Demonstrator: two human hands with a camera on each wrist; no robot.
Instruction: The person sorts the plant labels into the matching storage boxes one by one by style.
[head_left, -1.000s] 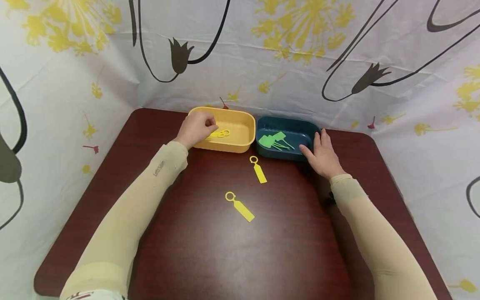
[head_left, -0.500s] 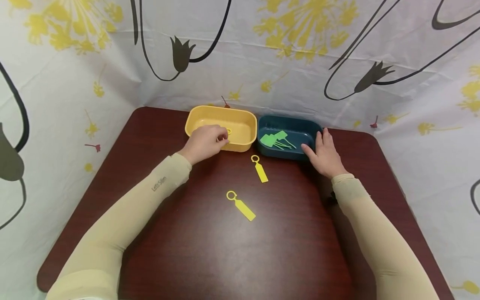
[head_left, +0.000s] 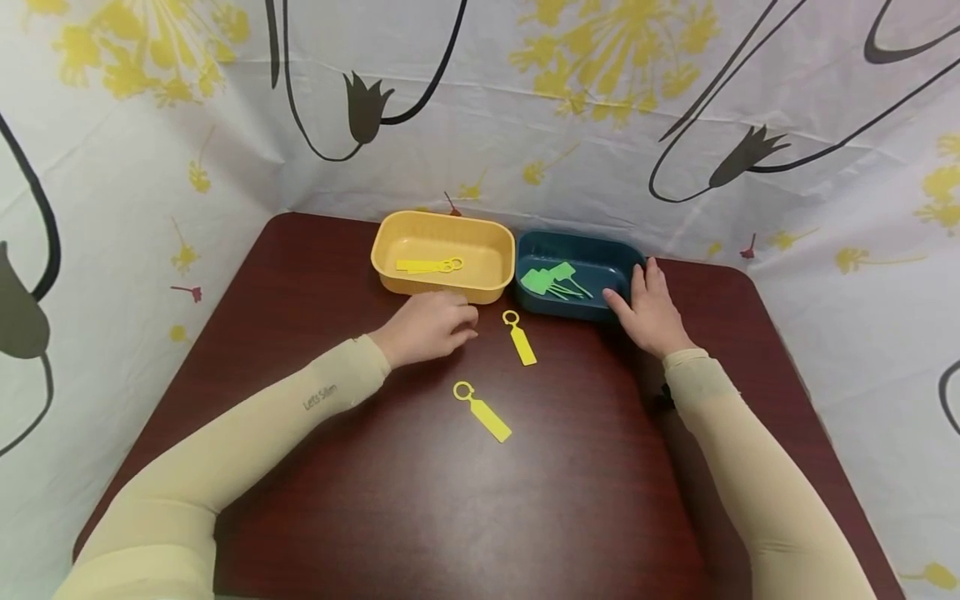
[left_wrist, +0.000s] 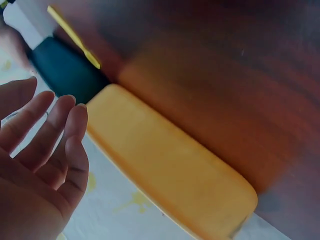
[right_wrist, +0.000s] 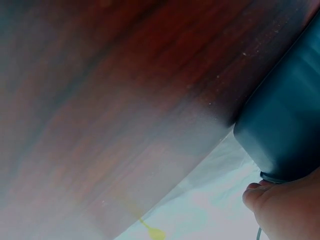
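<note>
My left hand (head_left: 431, 327) hovers over the table just in front of a yellow bin (head_left: 491, 258). In the left wrist view its fingers bend loosely, holding nothing. Several yellow ring-ended tags (head_left: 420, 267) lie inside that bin. A yellow tag (head_left: 522, 345) is on the table, to the right of the left hand, and another yellow tag (head_left: 490, 419) lies nearer me. My right hand (head_left: 651, 312) rests on the right end of a dark blue bin (head_left: 615, 258), thumb by its front rim. Inside this bin, several green tags (head_left: 546, 278) lie toward the left.
Both bins stand side by side near the back edge of the dark red-brown table (head_left: 570, 500). Behind and on both sides hangs a white patterned cloth (head_left: 465, 142).
My left hand has come out of the yellow bin, moving right and toward me, onto the front side. The right hand stays at the blue bin; the tags look unmoved.
</note>
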